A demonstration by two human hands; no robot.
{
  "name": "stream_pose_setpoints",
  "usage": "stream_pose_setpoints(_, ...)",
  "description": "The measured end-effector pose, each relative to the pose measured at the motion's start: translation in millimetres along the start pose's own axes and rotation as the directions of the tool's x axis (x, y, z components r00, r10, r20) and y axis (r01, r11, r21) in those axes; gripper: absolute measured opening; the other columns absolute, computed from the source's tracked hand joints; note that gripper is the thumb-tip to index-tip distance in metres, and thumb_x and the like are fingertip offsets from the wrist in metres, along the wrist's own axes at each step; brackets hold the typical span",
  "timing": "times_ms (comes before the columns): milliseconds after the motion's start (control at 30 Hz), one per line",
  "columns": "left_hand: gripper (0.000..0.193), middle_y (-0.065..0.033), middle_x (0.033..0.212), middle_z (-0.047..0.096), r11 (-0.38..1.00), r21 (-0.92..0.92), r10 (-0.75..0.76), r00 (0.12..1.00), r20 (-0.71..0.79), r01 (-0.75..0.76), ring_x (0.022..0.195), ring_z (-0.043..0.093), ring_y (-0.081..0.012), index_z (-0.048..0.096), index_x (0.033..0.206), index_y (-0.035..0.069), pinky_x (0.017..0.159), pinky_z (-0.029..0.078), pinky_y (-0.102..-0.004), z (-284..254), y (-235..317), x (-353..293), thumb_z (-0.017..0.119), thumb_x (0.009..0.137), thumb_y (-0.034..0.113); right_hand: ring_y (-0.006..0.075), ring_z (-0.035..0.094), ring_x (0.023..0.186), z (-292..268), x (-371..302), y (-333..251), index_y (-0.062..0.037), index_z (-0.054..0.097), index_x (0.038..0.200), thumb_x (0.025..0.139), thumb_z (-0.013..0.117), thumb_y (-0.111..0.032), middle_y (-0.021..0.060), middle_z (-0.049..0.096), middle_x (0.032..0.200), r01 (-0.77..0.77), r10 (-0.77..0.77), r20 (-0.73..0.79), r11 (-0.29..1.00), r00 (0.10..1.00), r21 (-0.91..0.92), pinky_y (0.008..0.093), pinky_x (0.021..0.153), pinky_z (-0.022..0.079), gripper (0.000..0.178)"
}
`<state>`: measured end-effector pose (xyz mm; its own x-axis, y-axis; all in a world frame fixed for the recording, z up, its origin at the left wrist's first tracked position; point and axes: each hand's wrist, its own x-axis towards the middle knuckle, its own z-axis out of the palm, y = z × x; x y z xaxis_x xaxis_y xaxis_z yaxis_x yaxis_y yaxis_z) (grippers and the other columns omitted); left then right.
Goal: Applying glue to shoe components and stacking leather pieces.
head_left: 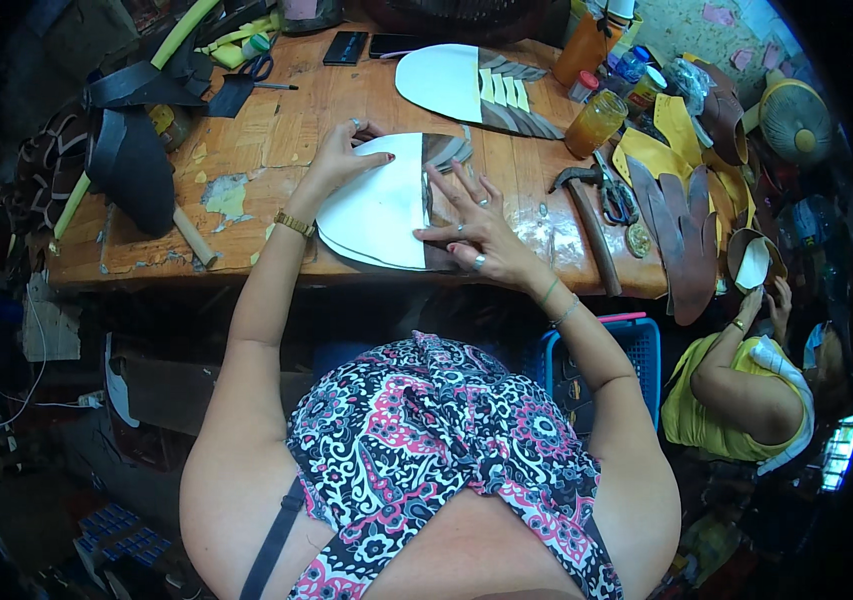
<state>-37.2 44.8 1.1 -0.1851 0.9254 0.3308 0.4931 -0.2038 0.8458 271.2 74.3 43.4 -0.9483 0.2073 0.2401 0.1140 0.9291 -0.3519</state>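
Note:
A stack of white, round-ended flat pieces [371, 215] lies on the wooden table in front of me, with dark brown and grey strips [446, 152] along its right side. My left hand [346, 160] holds the stack's far left edge, thumb on top and the other fingers partly hidden behind the edge. Across the brown side lies my right hand [471, 222], its fingers spread and touching the surface. Farther back is a second white piece [438, 85] with grey strips and yellow patches fanned out at its right.
A hammer [591, 230], scissors [616, 200] and an amber jar [596, 123] stand or lie at right, near brown leather pieces [681, 235]. Dark leather [136, 170] and a wooden handle [194, 237] are at left. Below right sit a blue basket [649, 360] and a co-worker [746, 390].

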Motion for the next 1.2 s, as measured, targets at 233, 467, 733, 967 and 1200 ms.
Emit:
stream_pose_setpoints(233, 0.022, -0.0052, 0.098, 0.070, 0.944, -0.328, 0.029, 0.999, 0.024, -0.019, 0.091, 0.065, -0.0106, 0.067, 0.107, 0.000, 0.081, 0.051, -0.0235, -20, 3, 22, 0.077, 0.092, 0.012, 0.0396, 0.027, 0.155, -19, -38, 58, -0.0094, 0.073, 0.130, 0.093, 0.051, -0.037, 0.0183, 0.042, 0.162, -0.049, 0.257, -0.551, 0.930, 0.794, 0.363, 0.0516, 0.126, 0.017, 0.051)
stream_pose_setpoints(467, 0.021, 0.0003, 0.102, 0.067, 0.934, -0.201, 0.291, 0.955, -0.051, -0.295, 0.096, 0.061, -0.0063, 0.064, 0.115, 0.001, 0.086, 0.049, -0.0225, -31, 16, 158, 0.070, 0.098, 0.011, 0.0390, 0.035, 0.150, -19, -46, 55, -0.0071, 0.070, 0.132, 0.093, 0.058, -0.023, 0.0176, 0.047, 0.158, -0.170, 0.253, -0.572, 0.966, 0.780, 0.196, 0.0504, 0.123, 0.024, 0.044)
stream_pose_setpoints(733, 0.020, -0.0059, 0.094, 0.072, 0.968, -0.040, 0.248, 0.969, -0.002, -0.247, 0.088, 0.065, -0.0112, 0.070, 0.109, -0.001, 0.080, 0.051, -0.0274, 23, -36, 259, 0.072, 0.094, 0.012, 0.0398, 0.039, 0.147, -19, -43, 54, -0.0056, 0.071, 0.128, 0.091, 0.064, -0.021, 0.0179, 0.049, 0.155, -0.172, 0.231, -0.514, 0.972, 0.826, 0.160, 0.0505, 0.120, 0.031, 0.041)
stream_pose_setpoints(967, 0.021, -0.0128, 0.094, 0.076, 0.992, -0.003, 0.126, 0.991, -0.043, -0.127, 0.090, 0.071, -0.0181, 0.073, 0.106, 0.000, 0.081, 0.053, -0.0330, 47, -62, 271, 0.075, 0.088, 0.010, 0.0396, 0.045, 0.143, -23, -42, 53, -0.0061, 0.072, 0.125, 0.091, 0.068, -0.026, 0.0178, 0.053, 0.151, -0.193, 0.226, -0.453, 0.974, 0.862, 0.119, 0.0504, 0.117, 0.035, 0.040)
stream_pose_setpoints(1200, 0.027, -0.0135, 0.098, 0.074, 0.924, 0.341, 0.213, 0.973, -0.091, -0.171, 0.093, 0.071, -0.0270, 0.074, 0.110, 0.004, 0.084, 0.054, -0.0378, 48, -49, 256, 0.075, 0.090, 0.021, 0.0393, 0.050, 0.138, -31, -43, 44, -0.0072, 0.072, 0.124, 0.087, 0.072, -0.022, 0.0172, 0.056, 0.148, -0.144, 0.143, -0.481, 0.989, 0.865, 0.035, 0.0494, 0.112, 0.041, 0.040)
